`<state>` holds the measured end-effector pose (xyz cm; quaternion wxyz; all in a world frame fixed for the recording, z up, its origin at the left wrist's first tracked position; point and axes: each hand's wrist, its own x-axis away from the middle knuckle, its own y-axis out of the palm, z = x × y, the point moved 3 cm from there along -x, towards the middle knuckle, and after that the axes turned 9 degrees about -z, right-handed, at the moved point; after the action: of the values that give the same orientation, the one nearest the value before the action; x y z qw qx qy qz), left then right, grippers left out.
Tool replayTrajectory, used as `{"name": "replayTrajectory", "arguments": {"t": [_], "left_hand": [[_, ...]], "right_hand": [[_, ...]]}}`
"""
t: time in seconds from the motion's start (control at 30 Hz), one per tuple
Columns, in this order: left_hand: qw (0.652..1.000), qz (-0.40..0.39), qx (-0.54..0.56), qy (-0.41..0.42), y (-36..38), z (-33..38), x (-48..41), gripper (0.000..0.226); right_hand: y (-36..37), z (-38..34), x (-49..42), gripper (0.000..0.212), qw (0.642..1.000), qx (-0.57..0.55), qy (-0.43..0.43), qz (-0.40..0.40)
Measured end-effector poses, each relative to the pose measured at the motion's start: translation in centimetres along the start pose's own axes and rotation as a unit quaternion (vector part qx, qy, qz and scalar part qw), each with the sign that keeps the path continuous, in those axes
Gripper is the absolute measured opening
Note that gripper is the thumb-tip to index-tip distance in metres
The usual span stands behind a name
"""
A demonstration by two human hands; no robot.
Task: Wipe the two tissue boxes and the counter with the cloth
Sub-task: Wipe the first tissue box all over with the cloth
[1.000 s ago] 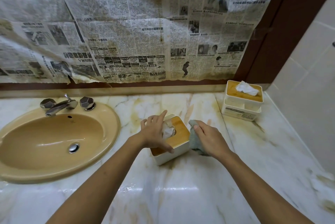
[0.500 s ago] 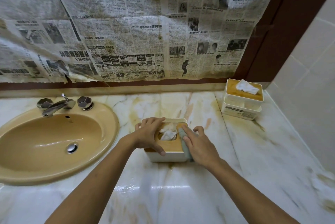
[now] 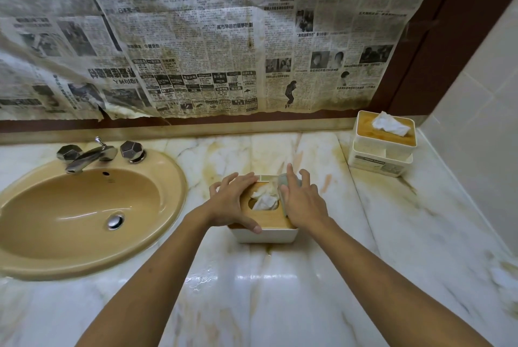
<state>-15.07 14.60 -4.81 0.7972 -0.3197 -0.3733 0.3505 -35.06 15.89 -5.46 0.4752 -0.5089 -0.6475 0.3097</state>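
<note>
Clamping the tissue box (image 3: 269,236) mid-frame on the tabletop (image 3: 252,290) with left grip (image 3: 232,203) curled round it, pressing the cloth (image 3: 282,180) onto the lid (image 3: 269,220) with right grip (image 3: 304,202) spread flat. Further up-frame than half a second ago.

Cloth (image 3: 282,180) mostly hidden under right hand (image 3: 304,202); sink (image 3: 175,192) cut off L edge; far tissue box (image 3: 364,147) label illegible.

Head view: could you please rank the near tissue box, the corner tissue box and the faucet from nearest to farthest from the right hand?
1. The near tissue box, directly under the right hand, which presses the cloth on its lid.
2. The corner tissue box, back right.
3. The faucet, far left behind the sink.
</note>
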Motion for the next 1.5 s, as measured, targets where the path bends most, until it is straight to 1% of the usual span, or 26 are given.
{"name": "replayTrajectory", "arguments": {"t": [0.2,0.47,0.57,0.8,1.0,1.1,1.2,1.27,1.33,1.37,1.43,1.5], "left_hand": [[1.000,0.008,0.008,0.010,0.2,-0.1,0.0,0.135],[0.998,-0.025,0.064,0.014,0.1,0.2,0.2,0.134],[0.997,-0.026,0.076,0.017,0.3,0.3,0.3,0.133],[0.996,-0.020,0.083,0.028,0.4,0.3,0.3,0.131],[0.997,-0.027,0.069,0.023,0.2,0.5,0.3,0.128],[0.996,-0.031,0.077,0.021,0.1,0.6,0.4,0.128],[0.996,-0.037,0.084,0.019,0.0,0.7,0.5,0.125],[0.995,-0.034,0.090,0.009,-0.1,0.9,0.5,0.116],[0.994,-0.003,0.108,-0.005,-0.3,1.1,0.5,0.095],[0.993,0.029,0.112,-0.007,-0.5,1.3,0.5,0.079],[0.990,0.111,0.086,-0.001,-0.9,1.7,0.4,0.047],[0.986,0.161,0.049,0.009,-1.0,2.2,0.3,0.029]], "right_hand": [[2.5,1.2,4.2,0.060,0.999,0.022,-0.032,-0.018],[0.0,0.3,-0.6,0.061,1.000,-0.007,-0.003,-0.022],[0.3,0.3,-0.1,0.061,1.000,0.000,0.001,-0.028],[2.8,1.5,4.6,0.061,0.998,0.005,-0.031,-0.045],[1.3,0.7,2.6,0.059,0.999,-0.029,-0.023,-0.014],[0.4,0.4,1.4,0.060,0.999,-0.026,-0.015,-0.021],[0.3,0.6,1.4,0.061,0.999,-0.007,-0.024,-0.038],[0.4,1.2,1.8,0.060,0.998,0.003,-0.040,-0.044],[0.1,1.8,2.2,0.057,0.998,0.010,-0.052,-0.035],[-0.3,2.0,2.3,0.055,0.998,0.009,-0.055,-0.026],[-1.0,2.0,2.2,0.047,0.998,-0.004,-0.057,-0.010],[-1.5,2.0,2.1,0.040,0.998,-0.030,-0.057,0.005]]}}
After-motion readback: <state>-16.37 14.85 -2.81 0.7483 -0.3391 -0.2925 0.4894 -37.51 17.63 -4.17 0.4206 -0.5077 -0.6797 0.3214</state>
